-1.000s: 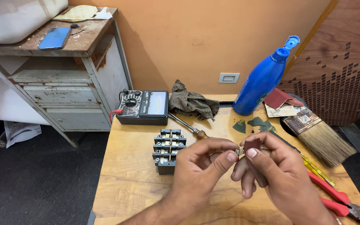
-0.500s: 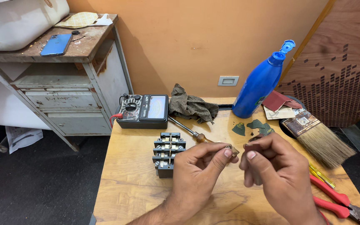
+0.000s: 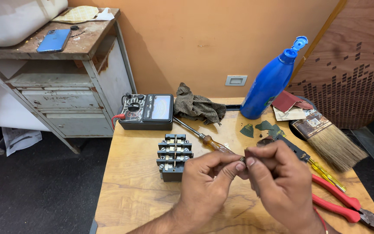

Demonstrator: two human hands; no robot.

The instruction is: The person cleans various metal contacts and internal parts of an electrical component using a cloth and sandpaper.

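An orange-tan wall closes the far side, with 1 pale switch plate set low on it. To the right stands a brown patterned panel. The floor is dark grey. At far left, a worn white metal cabinet with 2 drawers stands beside the wooden table.

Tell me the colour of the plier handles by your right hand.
Red; the pliers lie right of the right hand, head view.

Whatever the left hand and right hand pinch between fingertips is too small to tell. The red-handled pliers run off the near right corner.
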